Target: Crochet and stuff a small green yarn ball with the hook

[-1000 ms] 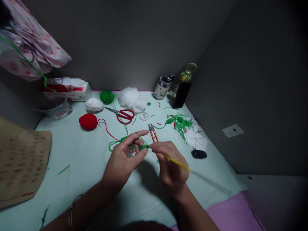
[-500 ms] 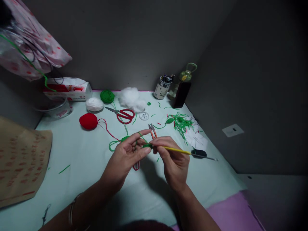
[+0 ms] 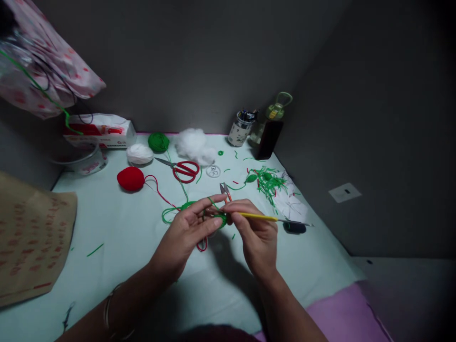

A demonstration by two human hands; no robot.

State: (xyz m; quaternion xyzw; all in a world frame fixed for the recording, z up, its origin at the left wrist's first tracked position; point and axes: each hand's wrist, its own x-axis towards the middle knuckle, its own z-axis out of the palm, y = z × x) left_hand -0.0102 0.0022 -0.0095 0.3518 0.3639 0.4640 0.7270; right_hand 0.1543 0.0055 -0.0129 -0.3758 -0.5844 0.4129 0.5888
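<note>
In the middle of the head view, my left hand [image 3: 188, 237] pinches a small green crochet piece [image 3: 221, 220] between thumb and fingers. Green yarn passes over its raised index finger. My right hand [image 3: 256, 235] grips a yellow-handled crochet hook [image 3: 258, 217] like a pen; its near tip meets the green piece, partly hidden by the fingers. The hook's metal far end points right. Beneath and behind the left hand lie loops of green yarn [image 3: 171, 214] and red yarn [image 3: 202, 244]. Small orange thread snips [image 3: 226, 190] lie just beyond the fingertips.
Red-handled scissors [image 3: 185, 171], a red yarn ball [image 3: 131, 179], a white yarn ball [image 3: 140, 154], a green yarn ball [image 3: 158, 142] and white stuffing [image 3: 195, 146] sit behind. Green yarn scraps [image 3: 269, 185], a pen cup [image 3: 240, 129] and a phone [image 3: 270, 140] stand right. A paper bag [image 3: 35, 242] is left.
My right hand and the hook have shifted slightly left, and the hook lies a little flatter. The green piece has turned in my left fingers and shows more below them.
</note>
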